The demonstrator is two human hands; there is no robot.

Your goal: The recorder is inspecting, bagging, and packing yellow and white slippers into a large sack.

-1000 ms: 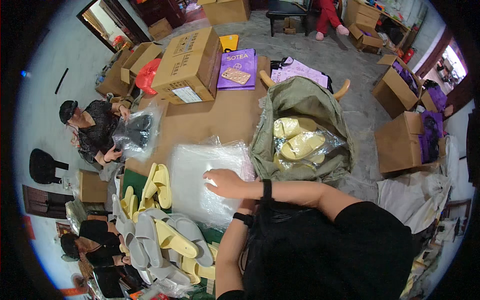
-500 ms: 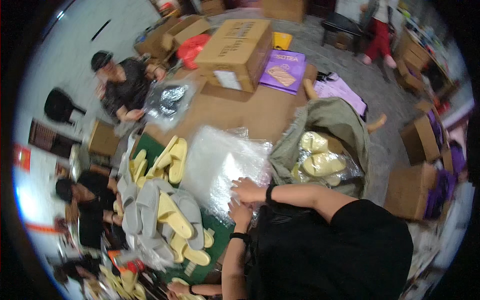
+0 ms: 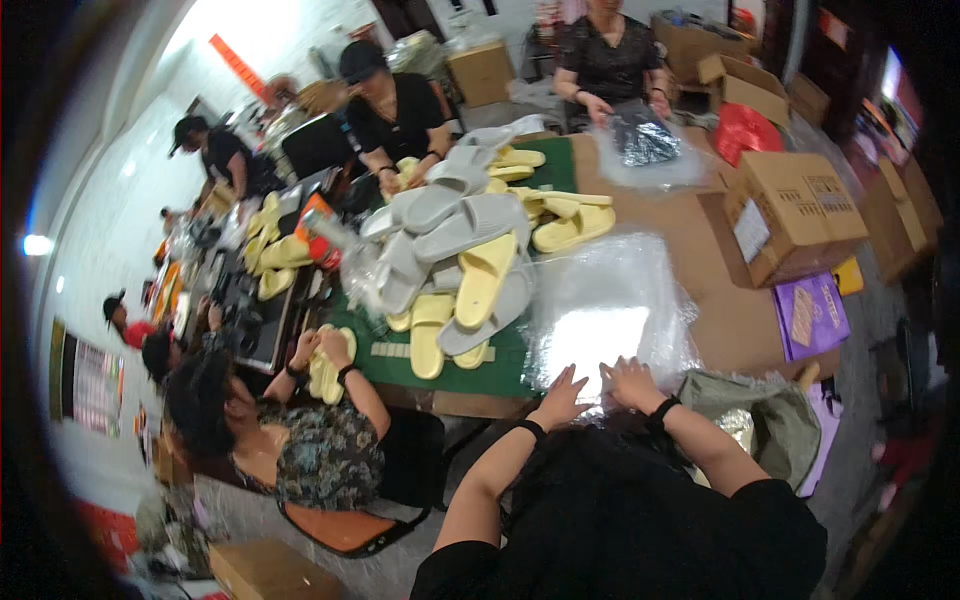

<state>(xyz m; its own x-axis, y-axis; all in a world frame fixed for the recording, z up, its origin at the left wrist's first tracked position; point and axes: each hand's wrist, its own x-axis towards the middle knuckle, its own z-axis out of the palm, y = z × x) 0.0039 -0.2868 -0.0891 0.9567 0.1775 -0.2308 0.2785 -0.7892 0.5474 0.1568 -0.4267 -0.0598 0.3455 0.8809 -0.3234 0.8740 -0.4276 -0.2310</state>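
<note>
Evidently both hands are spread and unclenched: the left hand (image 3: 562, 398) and the right hand (image 3: 632, 383) lie at the near edge of the clear plastic bags (image 3: 605, 285), which stretch out flat just beyond the fingertips. Whether either pinches any film, I cannot tell. Left of and beyond the left hand sit heaped grey and yellow slippers (image 3: 486, 280); just right of the right hand slumps an olive sack (image 3: 790, 425).
</note>
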